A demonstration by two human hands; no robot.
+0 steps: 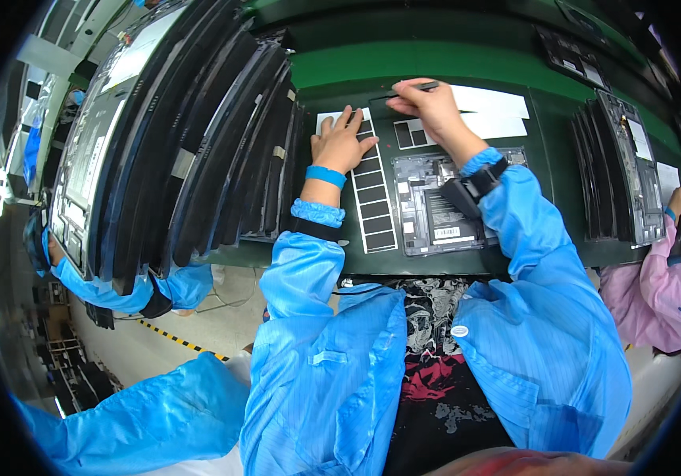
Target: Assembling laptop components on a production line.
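My left hand [340,144] lies with its fingers spread on the upper part of a white sheet of black rectangular stickers [374,208], pressing it to the table. My right hand [433,109] is closed in a pinch around a slim dark tool [426,86]; whether it is a pen or tweezers I cannot tell. Below that hand is a smaller piece of sticker sheet [413,136] with black rectangles. Just nearer to me lies an opened laptop base [428,218] with its battery and inner parts showing. My right wrist and sleeve hide part of it.
A tall row of laptop bases [190,151] stands on edge at the left, close to my left arm. Another such stack [614,170] is at the right. White paper sheets [495,111] lie beyond the laptop base. A co-worker in a pink sleeve [652,274] works at far right.
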